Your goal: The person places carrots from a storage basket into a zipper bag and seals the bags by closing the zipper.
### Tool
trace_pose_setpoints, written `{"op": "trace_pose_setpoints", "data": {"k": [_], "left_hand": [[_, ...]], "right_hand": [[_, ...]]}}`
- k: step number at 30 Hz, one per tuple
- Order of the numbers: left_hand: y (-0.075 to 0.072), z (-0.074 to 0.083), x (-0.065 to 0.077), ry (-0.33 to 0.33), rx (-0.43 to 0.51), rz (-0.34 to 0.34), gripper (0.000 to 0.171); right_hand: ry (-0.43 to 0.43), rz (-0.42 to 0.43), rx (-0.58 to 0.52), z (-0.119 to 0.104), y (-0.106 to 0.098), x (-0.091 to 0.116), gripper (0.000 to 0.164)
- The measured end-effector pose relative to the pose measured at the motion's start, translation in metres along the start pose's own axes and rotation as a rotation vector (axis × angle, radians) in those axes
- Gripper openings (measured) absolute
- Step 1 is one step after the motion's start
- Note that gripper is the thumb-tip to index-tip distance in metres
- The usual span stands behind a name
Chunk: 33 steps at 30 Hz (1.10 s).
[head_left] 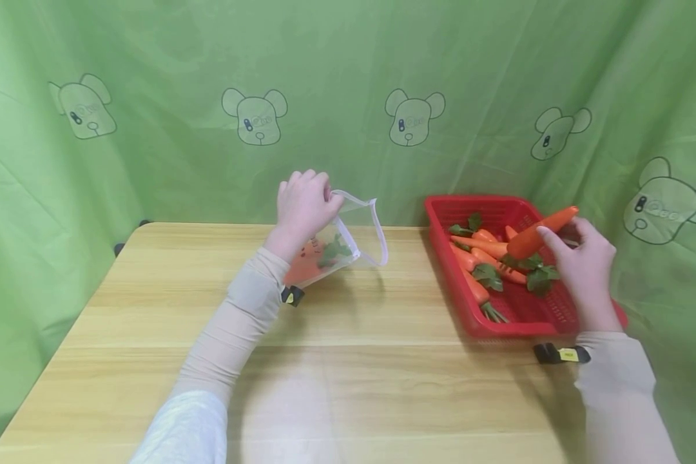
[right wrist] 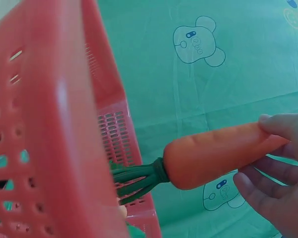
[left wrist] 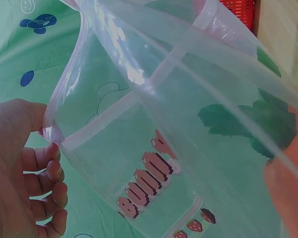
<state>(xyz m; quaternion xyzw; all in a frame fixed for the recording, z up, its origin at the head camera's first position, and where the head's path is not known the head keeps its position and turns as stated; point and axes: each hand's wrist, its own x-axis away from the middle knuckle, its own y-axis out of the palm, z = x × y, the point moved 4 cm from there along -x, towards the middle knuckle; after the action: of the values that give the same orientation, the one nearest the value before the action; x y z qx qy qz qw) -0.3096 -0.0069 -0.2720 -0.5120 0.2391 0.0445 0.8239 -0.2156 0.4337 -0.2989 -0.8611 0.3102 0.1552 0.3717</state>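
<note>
My left hand [head_left: 305,205] pinches the white-edged rim of a clear zip bag [left wrist: 134,119], whose mouth gapes to the right. Printed lettering shows on the bag's side, and an orange carrot [left wrist: 288,183] with green leaves lies inside it. Over the red basket [head_left: 533,329], my right hand [head_left: 588,261] holds another carrot [right wrist: 213,153] by its narrow end between thumb and fingers. Its green stems point down toward the basket in the right wrist view. Several more carrots [head_left: 501,267] with leafy tops lie in the basket.
The wooden table [head_left: 348,386] carries the bag and, at its back right, the basket. A green curtain [head_left: 336,64] printed with bear heads hangs behind the table and along both sides. Each wrist wears a black strap [head_left: 557,354].
</note>
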Motion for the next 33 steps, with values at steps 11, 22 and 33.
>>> {"op": "trace_pose_setpoints", "data": {"k": [11,22,33], "left_hand": [[0.0,0.0,0.0,0.005,0.0,0.006,0.02],[0.001,0.0,0.0,0.005,0.008,0.0,0.02],[0.001,0.001,0.0,0.003,0.004,-0.004,0.02]], "right_hand": [[0.078,0.104,-0.205,-0.009,0.0,-0.002,0.02],[0.108,0.103,-0.849,-0.032,0.017,0.0,0.026],[0.093,0.016,-1.179,-0.068,0.049,0.005,0.022]]}}
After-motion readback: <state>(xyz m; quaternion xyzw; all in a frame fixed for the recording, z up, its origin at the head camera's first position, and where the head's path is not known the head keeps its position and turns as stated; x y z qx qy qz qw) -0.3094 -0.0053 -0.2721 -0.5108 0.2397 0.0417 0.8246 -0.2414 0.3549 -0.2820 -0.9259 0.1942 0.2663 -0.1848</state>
